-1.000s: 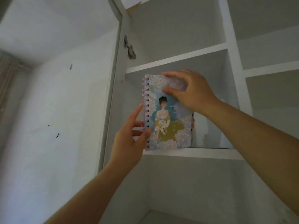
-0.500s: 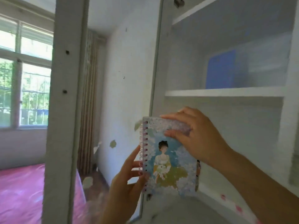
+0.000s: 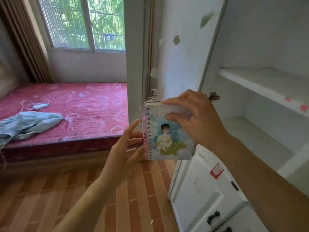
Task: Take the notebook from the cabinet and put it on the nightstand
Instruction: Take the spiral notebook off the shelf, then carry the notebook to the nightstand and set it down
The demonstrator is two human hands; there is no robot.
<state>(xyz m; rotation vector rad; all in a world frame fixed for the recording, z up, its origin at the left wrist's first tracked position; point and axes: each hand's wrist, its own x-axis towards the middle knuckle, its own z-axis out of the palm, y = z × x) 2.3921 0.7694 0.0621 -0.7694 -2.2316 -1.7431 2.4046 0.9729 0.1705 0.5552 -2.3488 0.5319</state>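
1. The right hand [image 3: 199, 121] pinches the top of the one spiral-bound notebook with a painted figure on its blue floral cover [image 3: 168, 136], thumb on the cover and fingers over the upper edge.
2. The left hand [image 3: 123, 151] is spread, its fingers straight, with the fingertips reaching the pink coil on the notebook's left side.
3. The notebook is upright in the air, in front of the open white wooden cabinet [image 3: 260, 81] and above the brick-patterned floor [image 3: 50, 198].
4. The cabinet shows two bare shelves, two black drawer handles [image 3: 213, 216] lower down, and one red sticker [image 3: 216, 170].
5. Further left is one bed with a red patterned mattress [image 3: 75, 111]. On it lie one crumpled pale blue cloth [image 3: 28, 123] and one white charger with its cable [image 3: 40, 106].
6. Behind the bed are one barred window [image 3: 83, 22] and one brown pleated curtain [image 3: 25, 39].
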